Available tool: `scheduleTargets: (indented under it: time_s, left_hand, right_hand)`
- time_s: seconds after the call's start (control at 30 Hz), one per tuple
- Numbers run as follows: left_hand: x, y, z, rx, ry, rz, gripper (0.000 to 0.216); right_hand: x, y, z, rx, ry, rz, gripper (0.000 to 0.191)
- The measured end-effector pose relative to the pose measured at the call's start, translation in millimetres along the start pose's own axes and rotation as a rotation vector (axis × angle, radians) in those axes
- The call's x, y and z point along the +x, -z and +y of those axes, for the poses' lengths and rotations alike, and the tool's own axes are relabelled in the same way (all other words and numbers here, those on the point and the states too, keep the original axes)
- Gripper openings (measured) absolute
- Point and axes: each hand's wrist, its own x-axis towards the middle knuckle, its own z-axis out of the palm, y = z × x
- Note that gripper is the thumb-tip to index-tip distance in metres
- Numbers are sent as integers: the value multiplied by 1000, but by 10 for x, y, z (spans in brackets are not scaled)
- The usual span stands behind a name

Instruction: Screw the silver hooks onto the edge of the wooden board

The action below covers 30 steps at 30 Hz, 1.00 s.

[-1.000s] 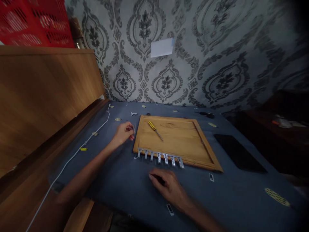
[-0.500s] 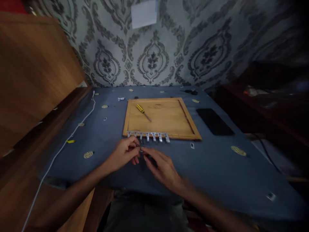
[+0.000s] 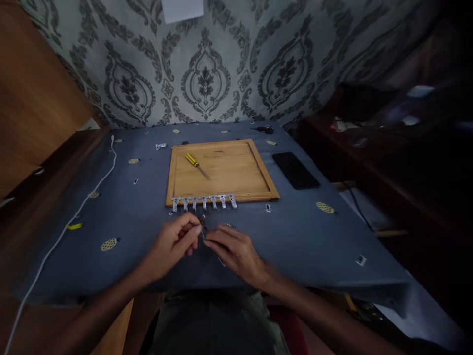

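Note:
My left hand [image 3: 180, 236] and my right hand [image 3: 234, 250] meet just in front of a framed wooden panel [image 3: 240, 167]. Both are closed in a pinch around something small, dark and partly shiny, too small to name. Along the panel's near edge runs a silver metal strip with several hooks [image 3: 204, 201], its hooks hanging toward me. On the panel lies a screwdriver [image 3: 197, 165] with a yellow and black handle, its shaft pointing to the near right. Neither hand touches the panel or the strip.
A black phone-like slab [image 3: 295, 170] lies right of the panel. A white cable [image 3: 79, 212] runs down the left side of the blue patterned tablecloth [image 3: 288, 246]. Beyond the panel are a small silver piece [image 3: 161, 146] and a dark object [image 3: 264, 129]. A wooden cabinet [image 3: 40, 88] stands left.
The view has swung to the right, so everything sits further left. My hands stay together at the panel's front, and a thin shiny piece now shows between the fingertips.

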Motion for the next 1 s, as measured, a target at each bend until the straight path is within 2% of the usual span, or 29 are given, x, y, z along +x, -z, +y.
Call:
scheduleTargets:
  time_s: [0.07,0.13,0.37,0.6,0.7,0.83,1.0]
  left_hand:
    - [-11,-3,2,156,-77,121,22]
    - [9,-4,6,201,-105,137,21]
    - [220,-56,60,-1,-57,-51,25]
    - [467,-148,229,-82,-33,-180,26]
    - [577,-198,287,-80,-45,-240,25]
    - [746,-194,344,90,-124,-264,25]
    - [1141,-85,413,347,-244,-170,18]
  right_hand:
    - [-28,35,-34,42,-37,22,26]
    - [-61,60,-65,88,-68,40,24]
    - [-157,149,-143,196,-123,22,21]
    - [-143,341,-169,156,-255,169,14]
    - [-125,423,-154,147,-309,174,18]
    - [-100,544,-72,173,-412,185,23]
    - [-23,662,179,254,-686,285,26]
